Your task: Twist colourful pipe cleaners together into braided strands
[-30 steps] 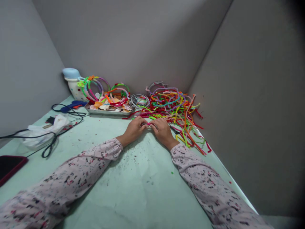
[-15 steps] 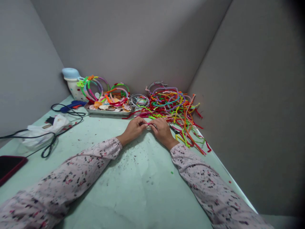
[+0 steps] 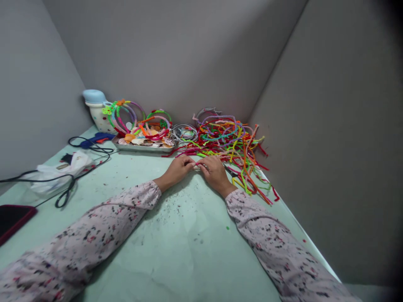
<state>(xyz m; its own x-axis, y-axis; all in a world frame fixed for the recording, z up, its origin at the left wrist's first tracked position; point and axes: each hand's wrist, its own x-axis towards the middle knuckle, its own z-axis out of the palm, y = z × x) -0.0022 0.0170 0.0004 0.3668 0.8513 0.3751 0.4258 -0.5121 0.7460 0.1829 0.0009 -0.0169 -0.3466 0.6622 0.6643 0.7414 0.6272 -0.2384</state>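
Observation:
My left hand [image 3: 180, 169] and my right hand [image 3: 213, 172] meet near the far middle of the table, fingertips almost touching. Both are closed in a pinch on a short pink pipe cleaner [image 3: 197, 164], most of it hidden by the fingers. Just behind and to the right of my hands lies a tangled heap of coloured pipe cleaners [image 3: 225, 136], in red, orange, yellow, green and purple. Scissors with dark blades [image 3: 231, 171] lie right beside my right hand, partly under the heap.
A metal tray [image 3: 141, 148] holds shells and pipe-cleaner-wrapped rings. Left of it stand a blue-lidded cup [image 3: 96, 110] and a blue tool [image 3: 96, 139]. A black cable [image 3: 74, 178] crosses a white plastic bag [image 3: 52, 178]. A red-edged phone [image 3: 14, 220] lies at left. Walls enclose the table's back and sides.
Almost nothing differs. Both hands stay in the same place with the pink pipe cleaner between them, and the view shifts very slightly.

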